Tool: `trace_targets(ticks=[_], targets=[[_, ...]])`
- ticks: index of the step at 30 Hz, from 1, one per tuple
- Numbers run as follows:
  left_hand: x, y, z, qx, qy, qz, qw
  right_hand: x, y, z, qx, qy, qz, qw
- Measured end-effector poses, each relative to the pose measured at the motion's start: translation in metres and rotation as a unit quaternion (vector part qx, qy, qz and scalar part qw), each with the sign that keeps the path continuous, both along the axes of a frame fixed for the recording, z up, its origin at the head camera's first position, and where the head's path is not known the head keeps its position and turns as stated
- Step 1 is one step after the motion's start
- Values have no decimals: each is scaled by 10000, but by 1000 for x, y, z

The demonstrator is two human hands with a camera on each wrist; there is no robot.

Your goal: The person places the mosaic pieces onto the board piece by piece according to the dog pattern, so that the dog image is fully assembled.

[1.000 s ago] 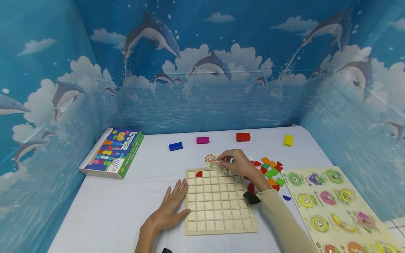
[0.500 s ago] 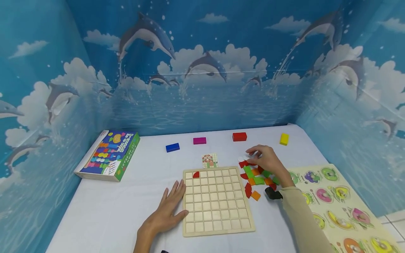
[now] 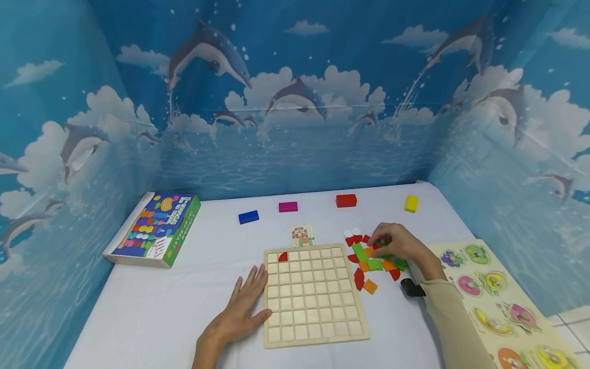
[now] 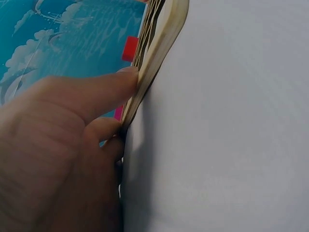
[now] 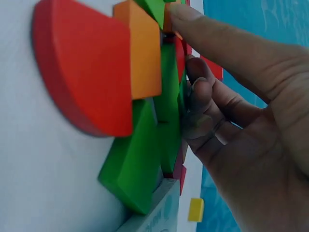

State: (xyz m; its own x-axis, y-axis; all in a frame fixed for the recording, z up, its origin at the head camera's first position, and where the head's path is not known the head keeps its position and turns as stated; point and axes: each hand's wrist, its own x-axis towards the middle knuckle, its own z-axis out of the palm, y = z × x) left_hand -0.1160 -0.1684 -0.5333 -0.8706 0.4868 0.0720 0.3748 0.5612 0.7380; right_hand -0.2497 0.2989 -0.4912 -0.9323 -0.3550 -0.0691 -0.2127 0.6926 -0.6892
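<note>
At the table's middle, your left hand lies flat, fingers straight and released, with the fingertips pressed against the left edge of the grid board. The left wrist view shows the same: fingers against the board's rim, holding nothing. One red piece sits in the board's top row, second cell from the left; the other cells are bare wood.

Your right hand is at 3 o'clock from the board's top, resting on the pile of tiles, a mix of red, green and orange pieces just beside the board's right edge. In the right wrist view your fingers curl in against the green tile while the forefinger reaches across to an orange tile; you cannot tell whether any piece is actually pinched or only touched. A big red tile lies in front of them.

At 12 o'clock from the board, close to its top edge, lies a small pattern card. Farther back sit four blocks in a row: blue, magenta, red, yellow. A box lies at 10 o'clock, and a peg puzzle at 4 o'clock, under your right sleeve.
</note>
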Motion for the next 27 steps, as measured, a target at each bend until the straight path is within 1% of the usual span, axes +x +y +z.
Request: trace_targets(ticks=[1,4,8,13,15,18,21,24,27], targets=[[1,0,3,-33,-100,65,9999,0,-1,0,8,-16,44,10000],[4,0,8,-159,-217,121,9996,0,-5,0,94,-88,59,9999],[4,1,12,-202,-211,99,9995,1,-8,3,297,-159,-109,9994],[2,1,9,-224,-86,68,9997,3,-10,3,413,-216,-303,9985],[1,1,5,-143,-22,46,9999,5,-10,4,414,-219,-344,9983],[1,2,3,-87,-32,38,10000,8,-10,6,419,-214,-371,9982],[1,3,4,-110,-54,0,9999,10,-10,10,476,-110,-432,9979],[2,4,9,-249,-239,64,9994,12,-15,16,431,84,-493,9978],[1,4,12,-434,-408,124,9981,15,-25,24,262,260,-493,9981]])
